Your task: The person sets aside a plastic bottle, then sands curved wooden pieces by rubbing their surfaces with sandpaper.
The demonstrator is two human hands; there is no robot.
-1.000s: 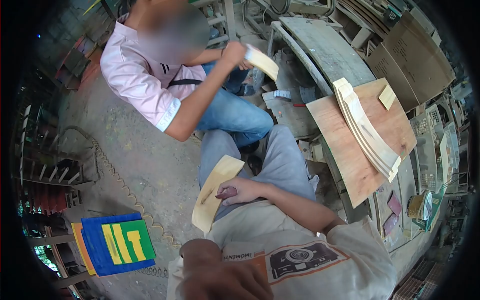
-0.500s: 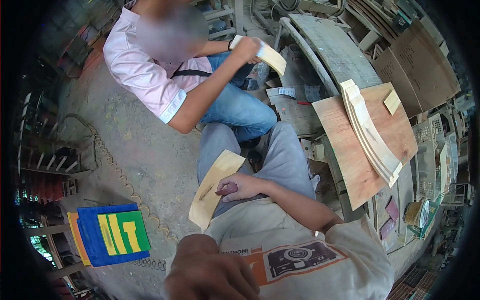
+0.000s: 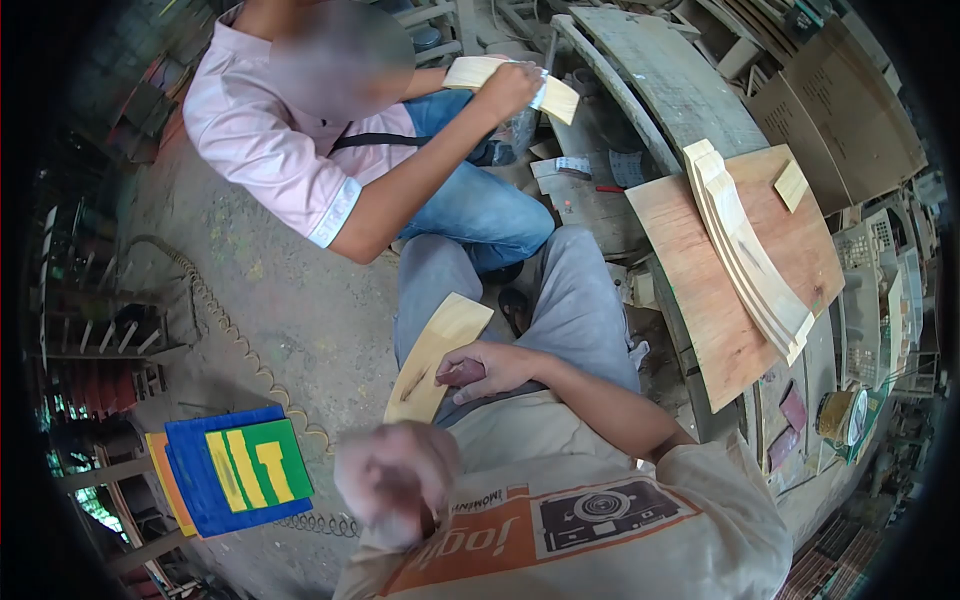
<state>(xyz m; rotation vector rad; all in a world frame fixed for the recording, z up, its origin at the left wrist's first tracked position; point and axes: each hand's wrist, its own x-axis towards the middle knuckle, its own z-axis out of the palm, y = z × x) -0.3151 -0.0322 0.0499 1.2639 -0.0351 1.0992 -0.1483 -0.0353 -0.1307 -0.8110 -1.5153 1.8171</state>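
Note:
My right hand (image 3: 492,366) is closed around a folded piece of dark red sandpaper (image 3: 462,373). It rests at the edge of a pale, slightly curved wooden board (image 3: 428,362) lying across my thigh. A dark streak marks the board's face. Smeared by motion, my left hand (image 3: 395,475) is raised close to the camera, just below the board's lower end in the view. Its fingers are too blurred to tell whether they hold anything.
Opposite me, a co-worker's hand (image 3: 512,90) presses something whitish on a similar wooden board (image 3: 562,100). On the right, curved wooden pieces (image 3: 740,240) lie on a plywood sheet (image 3: 690,330). Painted panels (image 3: 190,480) and a coiled hose (image 3: 235,335) are at left.
My left hand has moved up the view, nearer the board's lower end. My right hand and the sandpaper have barely shifted. The co-worker's hand has slid right along their board.

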